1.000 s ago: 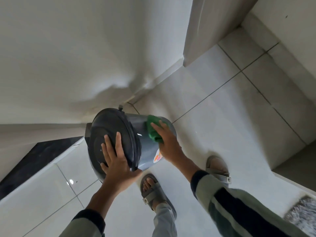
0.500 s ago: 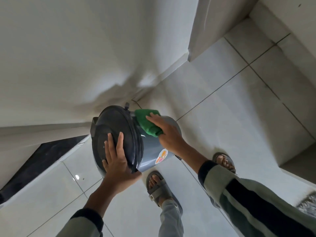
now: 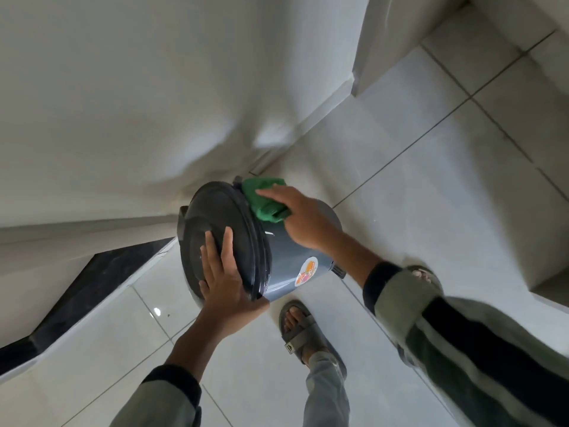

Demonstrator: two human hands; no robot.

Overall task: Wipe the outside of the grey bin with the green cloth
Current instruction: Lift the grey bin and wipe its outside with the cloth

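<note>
The grey bin stands tilted on the tiled floor near a wall corner, with a dark round lid facing me and a colourful sticker on its side. My left hand lies flat on the lid, thumb hooked under its rim, holding the bin steady. My right hand presses the green cloth against the upper side of the bin, just behind the lid's rim. Part of the cloth is hidden under my fingers.
White wall rises right behind the bin. A wall corner juts out at the upper right. A black-edged step runs at the left. My sandalled feet stand just below and to the right of the bin on light tiles.
My right hand has slid the green cloth up along the bin's side towards the lid rim. The left hand has stayed on the lid.
</note>
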